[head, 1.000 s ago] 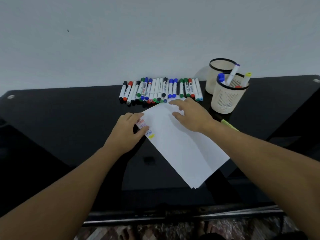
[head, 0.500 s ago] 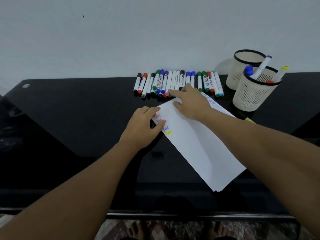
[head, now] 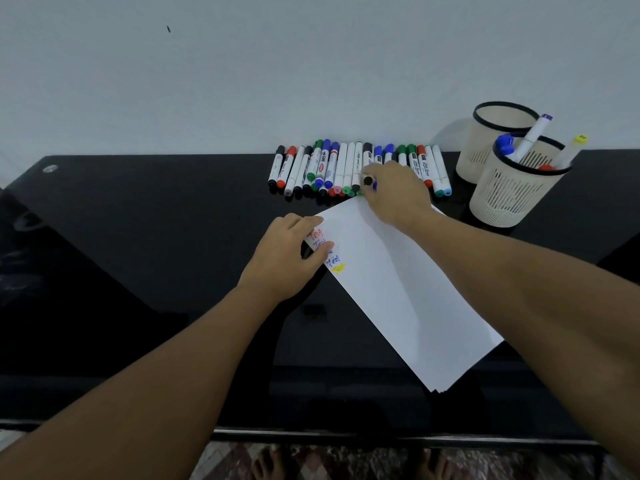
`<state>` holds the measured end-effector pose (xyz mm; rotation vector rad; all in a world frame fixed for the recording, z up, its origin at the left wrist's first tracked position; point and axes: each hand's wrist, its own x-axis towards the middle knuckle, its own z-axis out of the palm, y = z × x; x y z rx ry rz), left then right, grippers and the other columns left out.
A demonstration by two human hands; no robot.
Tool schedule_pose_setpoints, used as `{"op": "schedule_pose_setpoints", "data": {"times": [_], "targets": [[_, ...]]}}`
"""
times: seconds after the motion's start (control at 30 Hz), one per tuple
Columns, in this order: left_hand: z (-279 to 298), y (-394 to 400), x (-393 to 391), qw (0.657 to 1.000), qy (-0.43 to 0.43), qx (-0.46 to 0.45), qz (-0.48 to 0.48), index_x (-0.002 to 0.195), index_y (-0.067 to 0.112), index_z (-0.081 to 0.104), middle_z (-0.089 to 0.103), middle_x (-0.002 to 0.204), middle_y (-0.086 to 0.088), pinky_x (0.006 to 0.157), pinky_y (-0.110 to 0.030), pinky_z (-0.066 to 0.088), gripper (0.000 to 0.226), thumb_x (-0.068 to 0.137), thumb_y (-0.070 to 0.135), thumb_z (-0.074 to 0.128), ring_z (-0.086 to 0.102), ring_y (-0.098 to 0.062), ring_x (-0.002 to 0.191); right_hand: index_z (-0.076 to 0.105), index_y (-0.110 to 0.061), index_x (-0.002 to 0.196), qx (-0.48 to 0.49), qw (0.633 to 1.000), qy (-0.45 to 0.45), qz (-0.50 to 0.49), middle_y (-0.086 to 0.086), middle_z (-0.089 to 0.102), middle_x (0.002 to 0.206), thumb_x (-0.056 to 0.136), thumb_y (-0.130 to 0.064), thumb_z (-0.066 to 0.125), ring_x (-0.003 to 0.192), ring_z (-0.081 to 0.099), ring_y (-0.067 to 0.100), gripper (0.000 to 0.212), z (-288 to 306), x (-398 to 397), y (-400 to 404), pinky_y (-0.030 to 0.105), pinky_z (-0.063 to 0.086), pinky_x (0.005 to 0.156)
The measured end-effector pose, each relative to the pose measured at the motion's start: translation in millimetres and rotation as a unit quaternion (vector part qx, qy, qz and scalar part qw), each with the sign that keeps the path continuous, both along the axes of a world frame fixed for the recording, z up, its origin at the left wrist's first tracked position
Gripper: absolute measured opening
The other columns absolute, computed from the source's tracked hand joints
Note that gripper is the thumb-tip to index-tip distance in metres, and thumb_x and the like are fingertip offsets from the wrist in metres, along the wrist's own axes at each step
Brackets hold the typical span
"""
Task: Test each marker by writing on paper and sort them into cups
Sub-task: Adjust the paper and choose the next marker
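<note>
Right hand moved off the paper to the marker row.

From half a second before, I saw my right hand (head: 398, 195) leave the paper (head: 398, 289) and its fingers pinch a black-capped marker (head: 369, 180) in the row of markers (head: 346, 169) at twelve o'clock on the counter (head: 138, 237). My left hand (head: 287, 254) stayed pressing the paper's corner, fingers fairly flat, beside coloured "Test" scribbles.

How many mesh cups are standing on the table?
2. The near cup stands at the right and holds several markers; the far cup stands just behind it by the wall, its inside partly hidden.
</note>
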<state>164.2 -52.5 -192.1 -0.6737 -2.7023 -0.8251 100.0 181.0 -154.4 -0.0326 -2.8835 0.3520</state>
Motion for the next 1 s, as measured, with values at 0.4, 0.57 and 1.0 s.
{"op": "schedule_pose_setpoints", "data": {"times": [0.4, 0.57, 1.0], "targets": [[0, 0, -1, 1.000, 0.002, -0.003, 0.001, 0.142, 0.018, 0.055, 0.057, 0.119, 0.005, 0.093, -0.023, 0.040, 0.052, 0.097, 0.042, 0.063, 0.047, -0.011, 0.109, 0.051, -0.024, 0.131, -0.124, 0.989, 0.065, -0.035, 0.007, 0.057, 0.093, 0.095, -0.028, 0.047, 0.074, 0.054, 0.022, 0.036, 0, 23, -3, 0.029, 0.029, 0.052], [2, 0, 1, 1.000, -0.002, -0.001, 0.001, 0.143, 0.020, 0.054, 0.057, 0.119, 0.005, 0.095, -0.027, 0.043, 0.052, 0.098, 0.042, 0.062, 0.047, -0.011, 0.109, 0.066, -0.024, 0.102, -0.351, 0.910, 0.211, -0.063, 0.002, 0.063, 0.096, 0.096, -0.026, 0.043, 0.091, 0.057, 0.014, 0.024, 7, 62, -7, 0.016, 0.038, 0.068], [8, 3, 17, 0.990, 0.138, -0.012, -0.040, 0.140, 0.015, 0.056, 0.057, 0.121, -0.005, 0.091, -0.036, 0.050, 0.045, 0.101, 0.037, 0.060, 0.051, -0.022, 0.111, 0.060, -0.021, 0.100, -0.511, 0.849, 0.131, -0.023, -0.021, 0.063, 0.078, 0.112, -0.026, 0.041, 0.072, 0.067, 0.013, 0.023, 10, 140, -37, 0.038, 0.054, 0.079]]}}
